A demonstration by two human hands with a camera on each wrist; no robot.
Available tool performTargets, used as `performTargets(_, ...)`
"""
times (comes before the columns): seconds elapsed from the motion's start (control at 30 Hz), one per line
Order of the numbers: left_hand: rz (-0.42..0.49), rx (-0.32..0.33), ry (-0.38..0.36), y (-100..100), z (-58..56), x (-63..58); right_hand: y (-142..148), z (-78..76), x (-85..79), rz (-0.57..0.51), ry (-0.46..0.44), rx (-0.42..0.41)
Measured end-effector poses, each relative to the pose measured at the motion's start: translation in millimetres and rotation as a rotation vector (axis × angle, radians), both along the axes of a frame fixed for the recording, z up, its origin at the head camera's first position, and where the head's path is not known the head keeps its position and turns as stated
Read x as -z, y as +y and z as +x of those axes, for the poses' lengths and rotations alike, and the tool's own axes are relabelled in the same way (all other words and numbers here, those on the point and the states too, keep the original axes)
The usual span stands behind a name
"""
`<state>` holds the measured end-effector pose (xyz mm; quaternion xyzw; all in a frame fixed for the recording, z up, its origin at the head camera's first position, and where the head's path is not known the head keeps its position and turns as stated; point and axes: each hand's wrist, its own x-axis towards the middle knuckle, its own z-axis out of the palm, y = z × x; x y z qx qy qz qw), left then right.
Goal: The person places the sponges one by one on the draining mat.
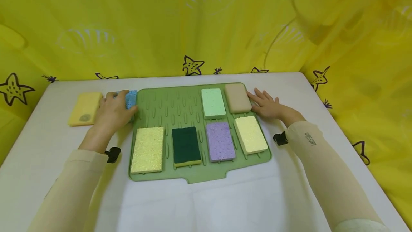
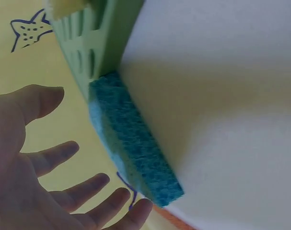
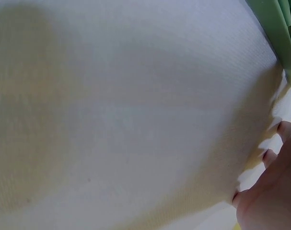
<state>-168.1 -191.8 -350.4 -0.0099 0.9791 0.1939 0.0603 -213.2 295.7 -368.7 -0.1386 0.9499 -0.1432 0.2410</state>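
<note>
A blue sponge [image 1: 131,99] lies by the left edge of a green ridged mat [image 1: 170,112], partly hidden by my left hand [image 1: 114,112]. In the left wrist view the blue sponge [image 2: 138,143] touches the mat's rim, and the spread, slightly bent fingers of my left hand [image 2: 59,167] hover over it without gripping. My right hand [image 1: 267,105] rests with straight fingers at the mat's right edge, fingertips beside a beige sponge [image 1: 238,98]. Only part of the right hand [image 3: 274,191] shows in the right wrist view, next to the mat's corner.
A yellow sponge [image 1: 85,106] with a round mark lies left of the left hand. On the mat lie a mint sponge [image 1: 213,102], a purple one [image 1: 220,141], a dark green scouring sponge [image 1: 186,145] and two pale yellow sponges [image 1: 148,149]. A yellow curtain [image 1: 154,28] hangs behind.
</note>
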Motion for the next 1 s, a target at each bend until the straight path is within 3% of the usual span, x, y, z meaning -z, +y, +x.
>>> performTargets(0.43,-0.037,-0.034,-0.058,-3.8,-3.0,8.9,0.3,-1.8,3.8,0.007,0.008,-0.002)
performTargets(0.7,-0.087,-0.015,-0.05,-3.3,-3.8,11.2,0.1,-0.3,2.7,-0.017,0.005,0.008)
performTargets(1.0,-0.107,-0.038,-0.057,-1.4,-4.3,10.4,1.2,0.2,3.2,-0.026,0.014,0.004)
